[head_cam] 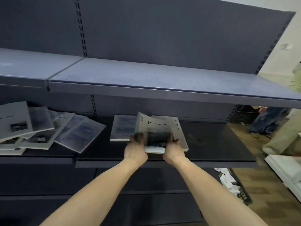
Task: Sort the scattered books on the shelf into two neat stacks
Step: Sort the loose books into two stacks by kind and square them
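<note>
Grey book [156, 128] tilted above its stack [180, 132] — others [48, 129] scattered left.

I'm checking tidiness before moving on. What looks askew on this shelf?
The scattered books at the left lie fanned and overlapping at odd angles. The white book held by both hands sits tilted, not yet flat on its stack.

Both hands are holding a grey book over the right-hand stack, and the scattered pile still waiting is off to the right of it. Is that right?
Not quite. The head view shows the scattered pile lying to the left of the hands, not the right. The rest holds: the left hand and right hand grip the grey book by its near edge, over the right-hand stack.
</note>
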Available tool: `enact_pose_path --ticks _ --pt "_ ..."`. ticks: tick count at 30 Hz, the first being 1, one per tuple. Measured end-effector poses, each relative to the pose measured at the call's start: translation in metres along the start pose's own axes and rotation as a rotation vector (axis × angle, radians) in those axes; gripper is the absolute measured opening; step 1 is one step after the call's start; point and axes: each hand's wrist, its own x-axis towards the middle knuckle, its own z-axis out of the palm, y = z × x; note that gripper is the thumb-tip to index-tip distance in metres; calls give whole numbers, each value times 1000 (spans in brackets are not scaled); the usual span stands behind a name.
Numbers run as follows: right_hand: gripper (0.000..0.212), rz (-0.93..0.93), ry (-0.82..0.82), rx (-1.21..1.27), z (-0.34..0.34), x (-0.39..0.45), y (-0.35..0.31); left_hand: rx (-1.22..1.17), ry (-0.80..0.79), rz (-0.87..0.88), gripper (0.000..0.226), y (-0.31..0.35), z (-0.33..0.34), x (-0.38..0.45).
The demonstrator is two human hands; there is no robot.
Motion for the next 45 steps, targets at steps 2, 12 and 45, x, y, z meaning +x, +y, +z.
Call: enact_pose_path --ticks 2,12,45 --pt "84 -3 -53 -30 -3 8 22 -21 -55 36 85 18 4 8" --pt "121 -99 -132 102 0 37 93 -214 -346 72 116 54 29 41" --pt "95 -133 -149 355 -10 82 102 -233 -125 6 60 73 31 76"
